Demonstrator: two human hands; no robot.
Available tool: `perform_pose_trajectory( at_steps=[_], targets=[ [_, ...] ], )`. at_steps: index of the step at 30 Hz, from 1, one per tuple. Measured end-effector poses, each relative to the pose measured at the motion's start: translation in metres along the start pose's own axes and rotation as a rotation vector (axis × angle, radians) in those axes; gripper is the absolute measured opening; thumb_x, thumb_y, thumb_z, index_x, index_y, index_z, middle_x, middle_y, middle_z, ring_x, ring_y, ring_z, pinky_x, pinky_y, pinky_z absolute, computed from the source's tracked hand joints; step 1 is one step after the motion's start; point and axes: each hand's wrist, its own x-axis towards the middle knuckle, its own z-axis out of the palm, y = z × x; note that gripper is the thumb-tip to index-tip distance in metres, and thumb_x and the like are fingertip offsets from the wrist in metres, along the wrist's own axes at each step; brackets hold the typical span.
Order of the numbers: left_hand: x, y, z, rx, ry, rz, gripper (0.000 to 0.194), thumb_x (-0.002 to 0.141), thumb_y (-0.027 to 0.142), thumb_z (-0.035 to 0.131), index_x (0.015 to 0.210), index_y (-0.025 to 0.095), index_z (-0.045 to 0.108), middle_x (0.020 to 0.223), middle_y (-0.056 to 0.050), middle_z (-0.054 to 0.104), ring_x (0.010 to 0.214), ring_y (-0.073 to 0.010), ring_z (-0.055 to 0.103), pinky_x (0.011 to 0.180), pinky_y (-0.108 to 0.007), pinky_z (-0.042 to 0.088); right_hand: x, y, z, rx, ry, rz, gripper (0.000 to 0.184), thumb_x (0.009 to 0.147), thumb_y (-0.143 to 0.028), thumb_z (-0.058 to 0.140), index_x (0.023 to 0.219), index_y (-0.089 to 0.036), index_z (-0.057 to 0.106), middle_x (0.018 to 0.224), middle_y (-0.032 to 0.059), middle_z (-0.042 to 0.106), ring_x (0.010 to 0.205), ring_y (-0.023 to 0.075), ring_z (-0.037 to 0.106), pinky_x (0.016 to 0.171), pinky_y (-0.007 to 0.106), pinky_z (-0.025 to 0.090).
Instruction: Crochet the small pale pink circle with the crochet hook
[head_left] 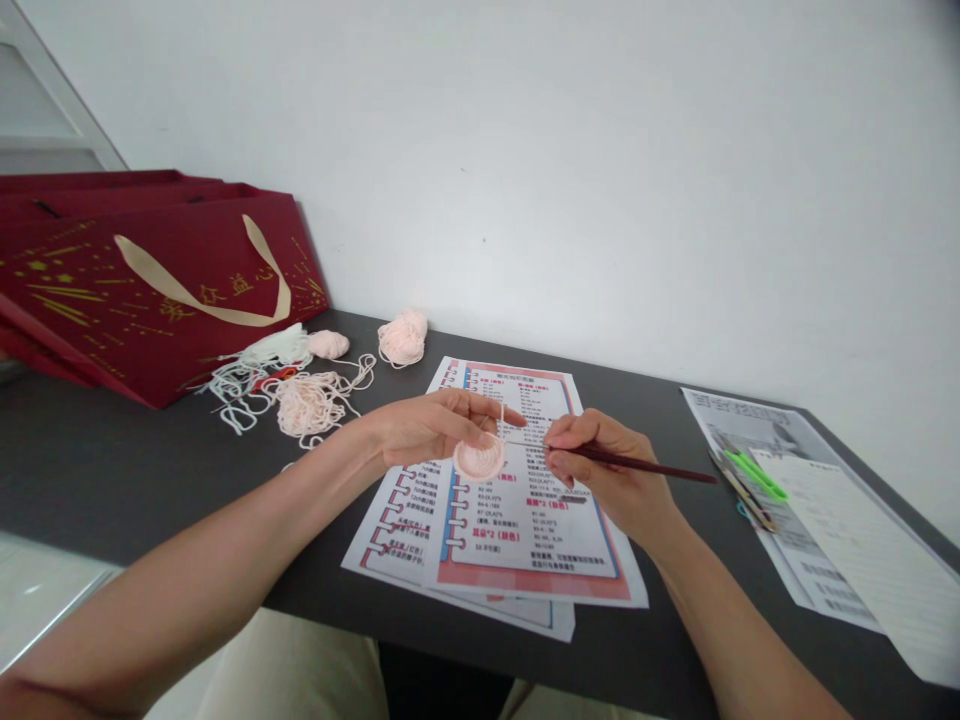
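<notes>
My left hand pinches a small round piece of pale pink crochet, with a strand of yarn running up over its raised index finger. In my right hand is a crochet hook with a dark reddish-brown handle, gripped like a pen. Its thin metal shaft points left toward the crochet piece; whether the tip sits in a stitch is too small to tell. Both hands are above printed pattern sheets lying on the dark table.
Loose pale yarn lies left of the sheets, and a pink yarn ball stands near the wall. Dark red gift bags lean at the left. On the right are green-handled scissors and more papers.
</notes>
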Motion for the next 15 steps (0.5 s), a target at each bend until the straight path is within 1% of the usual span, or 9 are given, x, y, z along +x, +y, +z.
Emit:
perform_pose_trajectory(
  at_steps=[3,5,7,9,12,15],
  targets=[
    [0.0,0.0,0.001,0.066,-0.018,0.006,0.034,0.068,0.01,0.068,0.102,0.013,0.068,0.067,0.001,0.057,0.059,-0.0095,0.052,0.055,-0.023,0.038,0.003,-0.002,0.001,0.155,-0.006,0.067,0.008,0.073,-0.019,0.071,0.074,-0.021,0.063,0.072,-0.0004,0.062,0.05,0.0095,0.047,0.047,0.025,0.034],
    [0.001,-0.002,0.003,0.139,0.002,0.059,0.035,0.069,0.011,0.068,0.103,0.013,0.067,0.066,0.002,0.055,0.058,-0.0086,0.05,0.055,-0.022,0.036,0.005,-0.003,0.004,0.271,0.005,0.126,0.009,0.073,-0.018,0.07,0.071,-0.02,0.061,0.065,-0.0013,0.061,0.047,0.0088,0.045,0.045,0.024,0.032],
    [0.003,-0.004,0.006,0.23,0.07,0.155,0.034,0.069,0.011,0.067,0.103,0.013,0.066,0.066,0.004,0.053,0.058,-0.0076,0.049,0.055,-0.022,0.035,0.006,-0.004,0.008,0.368,0.033,0.187,0.01,0.074,-0.017,0.067,0.069,-0.019,0.059,0.059,-0.0023,0.059,0.045,0.0081,0.042,0.043,0.022,0.03],
    [0.005,-0.008,0.011,0.321,0.174,0.265,0.033,0.071,0.012,0.066,0.104,0.013,0.064,0.065,0.004,0.053,0.059,-0.0074,0.048,0.057,-0.022,0.035,0.007,-0.003,0.013,0.428,0.072,0.225,0.01,0.075,-0.016,0.064,0.07,-0.019,0.057,0.056,-0.0029,0.058,0.045,0.0079,0.04,0.042,0.021,0.029],
    [0.007,-0.013,0.018,0.431,0.327,0.395,0.031,0.074,0.017,0.064,0.105,0.013,0.061,0.065,0.005,0.052,0.059,-0.0081,0.047,0.059,-0.024,0.035,0.006,-0.001,0.021,0.414,0.142,0.193,0.01,0.076,-0.018,0.064,0.071,-0.02,0.055,0.058,-0.0031,0.058,0.048,0.0087,0.043,0.043,0.021,0.032],
    [0.008,-0.016,0.022,0.47,0.406,0.452,0.035,0.075,0.021,0.063,0.109,0.013,0.06,0.068,0.004,0.052,0.06,-0.0087,0.046,0.059,-0.025,0.034,0.004,0.002,0.024,0.305,0.199,0.1,0.01,0.078,-0.019,0.064,0.072,-0.02,0.055,0.06,-0.0031,0.059,0.05,0.0098,0.048,0.045,0.022,0.036]
  ],
)
